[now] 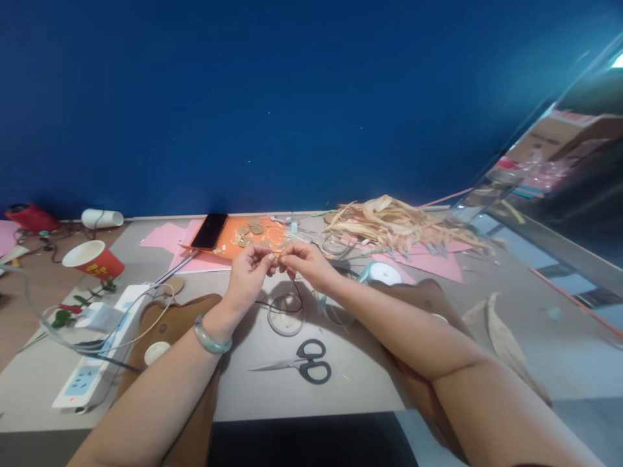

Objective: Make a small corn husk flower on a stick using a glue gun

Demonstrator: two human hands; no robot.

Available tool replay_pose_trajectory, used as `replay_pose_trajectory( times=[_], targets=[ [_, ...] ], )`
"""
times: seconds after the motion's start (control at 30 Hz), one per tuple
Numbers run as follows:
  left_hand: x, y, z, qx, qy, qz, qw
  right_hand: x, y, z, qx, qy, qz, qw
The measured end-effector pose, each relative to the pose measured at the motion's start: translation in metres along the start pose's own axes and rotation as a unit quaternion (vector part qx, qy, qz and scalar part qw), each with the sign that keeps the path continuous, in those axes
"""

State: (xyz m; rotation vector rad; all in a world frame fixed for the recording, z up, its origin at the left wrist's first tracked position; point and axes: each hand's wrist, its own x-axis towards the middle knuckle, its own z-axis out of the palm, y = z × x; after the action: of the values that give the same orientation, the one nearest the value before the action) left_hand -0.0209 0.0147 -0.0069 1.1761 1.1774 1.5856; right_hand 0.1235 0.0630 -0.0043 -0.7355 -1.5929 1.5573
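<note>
My left hand [247,271] and my right hand [311,264] meet above the middle of the table. Both are closed, thumbs and forefingers pinched around something small, pale and thin that I cannot make out. A dark thin cord [300,295] hangs below the fingertips. Under it, a loop of clear coiled line [287,334] lies on the tabletop. Scissors with black handles [298,362] rest closer to me, blades pointing left. Past my fingers, an orange sheet [233,233] carries several round brown discs [256,227] and pale scraps.
Dried husk strips [384,220] are heaped at the back right on pink paper [442,263]. A ribbon spool [387,273] stands near my right forearm. On the left are a phone [209,231], a paper cup [104,261] and a power strip [82,383] with cables.
</note>
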Motion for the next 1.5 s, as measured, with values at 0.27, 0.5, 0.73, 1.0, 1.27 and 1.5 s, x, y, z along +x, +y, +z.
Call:
replay_pose_trajectory(
  times=[0.27, 0.5, 0.73, 1.0, 1.27, 1.5],
  targets=[
    [0.0005, -0.0038, -0.0011, 0.006, -0.007, -0.002, 1.000, 0.0003, -0.0034, 0.0010, -0.008, 0.003, 0.016, 1.000],
    [0.0005, -0.0046, -0.0008, 0.005, -0.004, 0.002, 1.000, 0.0009, -0.0075, -0.0027, -0.020, -0.024, 0.037, 0.999],
    [0.0012, -0.0059, -0.0018, 0.011, -0.018, 0.002, 1.000, 0.0017, -0.0049, -0.0073, -0.002, -0.051, 0.027, 0.998],
    [0.0011, -0.0037, -0.0021, 0.010, -0.028, -0.005, 1.000, 0.0023, 0.0006, -0.0088, -0.014, -0.058, 0.012, 0.998],
    [0.0013, -0.0018, -0.0011, -0.016, -0.016, -0.026, 0.999, -0.0014, -0.0051, -0.0043, -0.043, -0.019, -0.036, 0.998],
    [-0.0002, -0.0008, -0.0024, -0.021, 0.004, -0.035, 0.999, -0.0013, -0.0051, -0.0065, -0.073, 0.003, 0.007, 0.997]
  ],
)
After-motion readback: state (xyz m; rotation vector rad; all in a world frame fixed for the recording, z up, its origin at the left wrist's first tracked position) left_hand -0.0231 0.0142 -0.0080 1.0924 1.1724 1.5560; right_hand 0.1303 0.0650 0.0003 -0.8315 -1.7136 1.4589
